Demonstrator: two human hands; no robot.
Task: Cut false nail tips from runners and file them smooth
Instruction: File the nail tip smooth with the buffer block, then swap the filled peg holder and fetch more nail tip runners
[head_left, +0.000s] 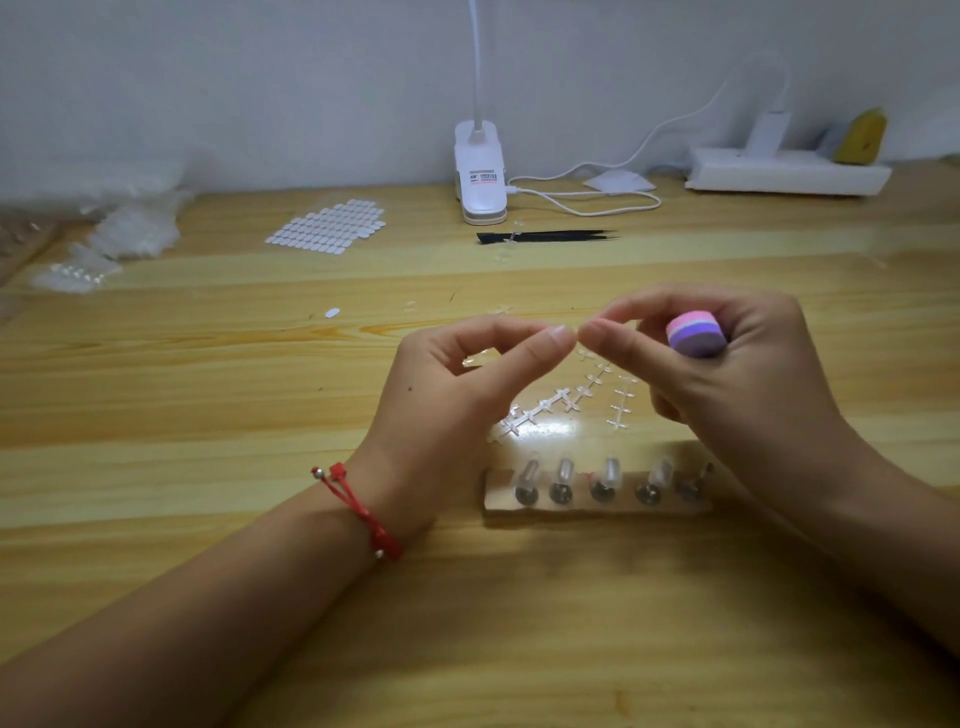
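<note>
My left hand (462, 395) and my right hand (727, 379) meet fingertip to fingertip above the table, pinching something tiny and clear between them; I cannot make it out. My right hand also grips a pink-and-purple file block (695, 334) in its curled fingers. Under the hands lie clear empty runners (558, 408) with short cross stubs. In front of them a wooden holder (498, 493) carries a row of metal stands with clear nail tips (563, 475) on them.
A sheet of white oval stickers (330, 227) lies at the back, with black tweezers (545, 237) and a white clip lamp (479, 174) beside it. Clear plastic bags (124, 228) are piled far left. A power strip (787, 175) stands back right. One loose white tip (332, 312) lies mid-table.
</note>
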